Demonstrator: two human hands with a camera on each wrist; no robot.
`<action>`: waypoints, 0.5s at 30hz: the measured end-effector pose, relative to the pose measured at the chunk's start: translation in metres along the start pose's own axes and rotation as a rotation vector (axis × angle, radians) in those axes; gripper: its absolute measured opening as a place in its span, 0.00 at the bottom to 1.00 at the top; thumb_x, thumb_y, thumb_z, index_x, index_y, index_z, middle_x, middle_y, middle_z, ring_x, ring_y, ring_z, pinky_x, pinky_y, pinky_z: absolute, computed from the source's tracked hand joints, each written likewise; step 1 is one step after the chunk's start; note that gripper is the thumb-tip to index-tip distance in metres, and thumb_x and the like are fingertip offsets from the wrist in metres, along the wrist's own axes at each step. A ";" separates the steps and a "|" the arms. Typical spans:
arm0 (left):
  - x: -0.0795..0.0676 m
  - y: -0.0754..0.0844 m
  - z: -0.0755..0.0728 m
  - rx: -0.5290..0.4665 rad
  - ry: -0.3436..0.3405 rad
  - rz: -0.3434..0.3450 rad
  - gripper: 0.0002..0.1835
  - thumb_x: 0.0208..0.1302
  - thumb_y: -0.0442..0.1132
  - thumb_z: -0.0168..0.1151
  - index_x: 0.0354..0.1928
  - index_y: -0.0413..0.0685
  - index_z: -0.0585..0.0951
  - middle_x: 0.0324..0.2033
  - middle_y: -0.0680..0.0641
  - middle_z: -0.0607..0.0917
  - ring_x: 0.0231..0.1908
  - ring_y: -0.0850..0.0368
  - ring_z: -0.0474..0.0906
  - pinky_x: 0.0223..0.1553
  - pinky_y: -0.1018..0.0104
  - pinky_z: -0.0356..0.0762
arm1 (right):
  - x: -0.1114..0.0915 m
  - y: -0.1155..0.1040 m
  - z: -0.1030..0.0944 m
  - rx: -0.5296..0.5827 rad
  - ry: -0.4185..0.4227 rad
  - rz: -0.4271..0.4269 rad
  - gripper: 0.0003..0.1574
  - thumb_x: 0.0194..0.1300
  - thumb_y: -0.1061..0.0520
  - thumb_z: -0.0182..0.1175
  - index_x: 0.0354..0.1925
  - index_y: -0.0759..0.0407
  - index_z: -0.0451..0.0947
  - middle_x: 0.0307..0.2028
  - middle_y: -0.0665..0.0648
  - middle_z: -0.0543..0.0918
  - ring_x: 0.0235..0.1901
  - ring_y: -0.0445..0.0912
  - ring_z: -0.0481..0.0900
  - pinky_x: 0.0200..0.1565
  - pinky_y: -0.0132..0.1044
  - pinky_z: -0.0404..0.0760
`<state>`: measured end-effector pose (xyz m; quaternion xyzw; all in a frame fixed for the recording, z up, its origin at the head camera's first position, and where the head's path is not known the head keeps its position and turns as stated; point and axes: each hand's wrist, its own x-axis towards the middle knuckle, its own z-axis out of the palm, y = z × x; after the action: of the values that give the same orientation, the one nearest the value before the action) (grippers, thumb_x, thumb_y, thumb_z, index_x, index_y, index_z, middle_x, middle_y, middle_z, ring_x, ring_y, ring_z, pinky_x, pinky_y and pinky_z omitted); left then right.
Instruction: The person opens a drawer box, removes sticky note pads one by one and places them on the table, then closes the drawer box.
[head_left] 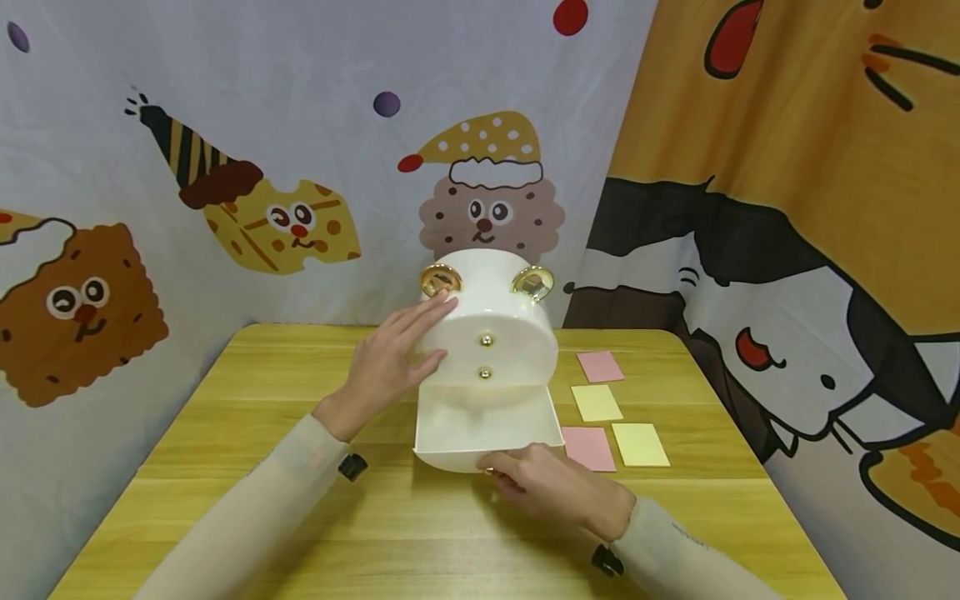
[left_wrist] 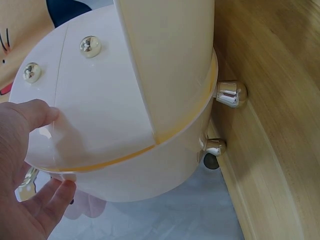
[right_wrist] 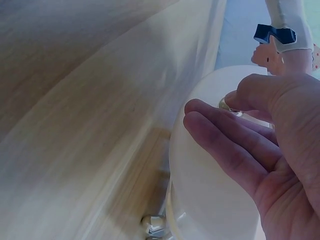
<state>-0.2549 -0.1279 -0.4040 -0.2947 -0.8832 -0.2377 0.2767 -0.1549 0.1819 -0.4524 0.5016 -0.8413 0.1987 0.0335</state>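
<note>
A white rounded drawer box (head_left: 487,292) with gold ear-like rings stands on the wooden table. Its lowest drawer (head_left: 487,421) is pulled out toward me. My left hand (head_left: 393,358) holds the box's upper left side; in the left wrist view the thumb lies on the white front (left_wrist: 100,112) and the other fingers (left_wrist: 57,200) bend round the side. At the pulled-out drawer's front, my right hand (head_left: 555,483) pinches a small gold knob (right_wrist: 227,105) between thumb and forefinger. Two more gold knobs (head_left: 486,340) show on the upper front.
Right of the box lie square paper notes: a far pink one (head_left: 600,367), a yellow one (head_left: 597,403), a near pink one (head_left: 592,450) and a second yellow one (head_left: 641,445). The table (head_left: 262,392) meets a cartoon-printed cloth (head_left: 315,83) behind. Gold feet (left_wrist: 232,94) stick out under the box.
</note>
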 end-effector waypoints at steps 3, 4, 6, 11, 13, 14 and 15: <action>0.000 0.001 -0.001 -0.002 -0.003 -0.003 0.46 0.75 0.44 0.83 0.90 0.65 0.72 0.88 0.54 0.76 0.74 0.39 0.85 0.24 0.67 0.78 | 0.002 0.001 0.000 0.001 0.006 -0.004 0.18 0.77 0.67 0.73 0.62 0.58 0.89 0.32 0.43 0.87 0.27 0.25 0.64 0.30 0.14 0.63; 0.000 0.001 -0.001 -0.002 -0.003 -0.004 0.46 0.75 0.44 0.83 0.90 0.65 0.72 0.88 0.53 0.76 0.74 0.39 0.85 0.23 0.67 0.78 | 0.002 0.002 0.001 -0.002 0.007 -0.006 0.18 0.77 0.67 0.73 0.62 0.58 0.89 0.32 0.42 0.87 0.27 0.25 0.64 0.30 0.14 0.63; 0.000 0.001 -0.002 -0.004 -0.003 -0.003 0.46 0.75 0.44 0.83 0.90 0.65 0.72 0.88 0.53 0.76 0.74 0.39 0.85 0.23 0.66 0.78 | 0.004 0.003 0.000 0.001 0.007 -0.006 0.18 0.77 0.67 0.73 0.62 0.59 0.89 0.32 0.44 0.90 0.28 0.25 0.66 0.31 0.13 0.65; 0.000 0.001 -0.002 -0.009 -0.004 -0.001 0.45 0.76 0.44 0.82 0.90 0.65 0.72 0.88 0.54 0.76 0.74 0.40 0.85 0.24 0.66 0.78 | 0.007 0.006 0.000 0.027 -0.006 0.016 0.19 0.78 0.67 0.72 0.63 0.59 0.89 0.42 0.50 0.97 0.30 0.25 0.72 0.33 0.13 0.70; 0.000 0.001 -0.001 -0.006 -0.008 -0.003 0.45 0.76 0.44 0.82 0.90 0.65 0.72 0.88 0.54 0.75 0.74 0.40 0.85 0.24 0.66 0.78 | 0.008 0.007 0.000 0.037 -0.015 0.024 0.19 0.79 0.67 0.71 0.64 0.58 0.89 0.45 0.50 0.98 0.31 0.25 0.75 0.33 0.14 0.72; 0.000 0.001 -0.001 -0.005 -0.009 -0.004 0.45 0.76 0.44 0.82 0.90 0.65 0.72 0.88 0.54 0.75 0.74 0.40 0.85 0.24 0.66 0.78 | 0.008 0.008 0.001 0.040 -0.018 0.028 0.18 0.79 0.67 0.71 0.63 0.58 0.90 0.45 0.50 0.98 0.32 0.24 0.76 0.34 0.14 0.72; 0.000 0.001 -0.001 -0.005 -0.009 -0.003 0.45 0.76 0.44 0.82 0.90 0.65 0.72 0.88 0.54 0.75 0.74 0.40 0.85 0.23 0.66 0.78 | 0.009 0.009 0.001 0.040 -0.019 0.031 0.18 0.79 0.67 0.70 0.63 0.58 0.90 0.46 0.50 0.98 0.32 0.24 0.77 0.34 0.14 0.73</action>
<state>-0.2539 -0.1284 -0.4031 -0.2951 -0.8843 -0.2392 0.2716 -0.1666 0.1780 -0.4540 0.4912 -0.8450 0.2112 0.0123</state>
